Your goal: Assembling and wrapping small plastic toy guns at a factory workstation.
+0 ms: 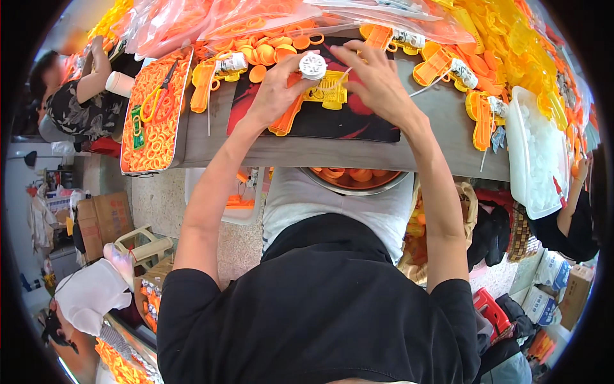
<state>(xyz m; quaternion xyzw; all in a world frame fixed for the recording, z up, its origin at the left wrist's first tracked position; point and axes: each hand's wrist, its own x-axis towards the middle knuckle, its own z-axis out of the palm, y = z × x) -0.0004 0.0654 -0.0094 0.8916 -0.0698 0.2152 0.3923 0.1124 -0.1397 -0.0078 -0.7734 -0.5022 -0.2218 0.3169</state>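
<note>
My left hand [275, 89] is closed around an orange and yellow toy gun [284, 119], with the white round part [313, 66] of the toy facing up. The toy's yellow see-through body [332, 91] reaches toward my right hand [371, 80]. That hand is spread beside it, thumb and fingers apart. A thin white tube rises from the toy close to the right fingers; I cannot tell whether they touch it. Under both hands lies a black and red mat [374, 125].
At left a tray [181, 105] of orange rings holds scissors [153, 102]. More toy guns [203, 83] lie around the mat, with orange caps [265, 52] behind. A white tub [521, 153] stands at right, a metal bowl [358, 191] on my lap. Other people work on both sides.
</note>
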